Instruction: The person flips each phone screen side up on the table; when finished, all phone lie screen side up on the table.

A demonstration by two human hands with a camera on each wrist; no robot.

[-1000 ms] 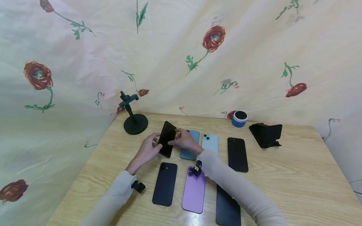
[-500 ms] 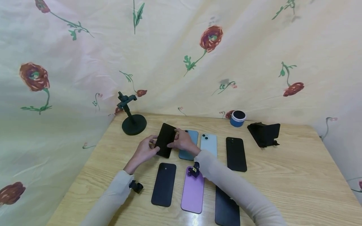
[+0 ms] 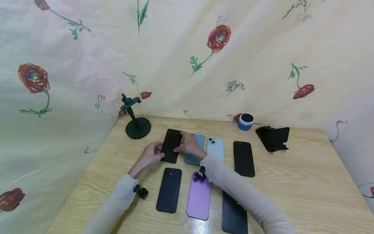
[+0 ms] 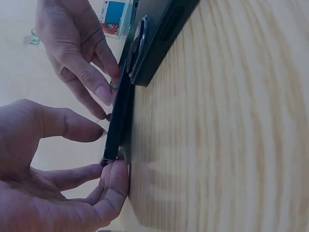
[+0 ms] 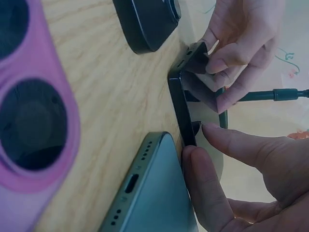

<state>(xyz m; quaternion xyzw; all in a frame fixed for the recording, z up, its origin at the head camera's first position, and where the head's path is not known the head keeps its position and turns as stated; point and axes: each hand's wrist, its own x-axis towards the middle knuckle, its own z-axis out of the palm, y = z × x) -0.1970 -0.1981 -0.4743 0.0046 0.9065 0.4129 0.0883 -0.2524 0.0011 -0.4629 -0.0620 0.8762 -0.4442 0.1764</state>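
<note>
A black smartphone (image 3: 171, 145), its dark glossy face up, is low at the table's back left, between both hands. My left hand (image 3: 149, 155) pinches its left edge; the thumb lies near the face and the fingers reach the edge and underside. On the opposite edge, my right hand (image 3: 190, 144) pinches it between thumb and fingers. The left wrist view shows the phone (image 4: 116, 125) edge-on, close to the wood; whether it touches is unclear. Right beside it lies a blue phone (image 3: 193, 160), partly hidden by my right hand. A dark phone (image 3: 168, 191) lies in front.
A purple phone (image 3: 198, 201), a light blue phone (image 3: 216, 148), a black phone (image 3: 244, 159) and a dark phone (image 3: 234, 216) partly under my right sleeve lie around. Behind stand a black round-based holder (image 3: 138, 128), a blue-and-white cylinder (image 3: 246, 122) and a black folding stand (image 3: 273, 139).
The black smartphone has gone from steeply tilted to nearly flat, its face turning upward. Both hands keep hold of its edges and have barely shifted. The other phones lie where they were.
</note>
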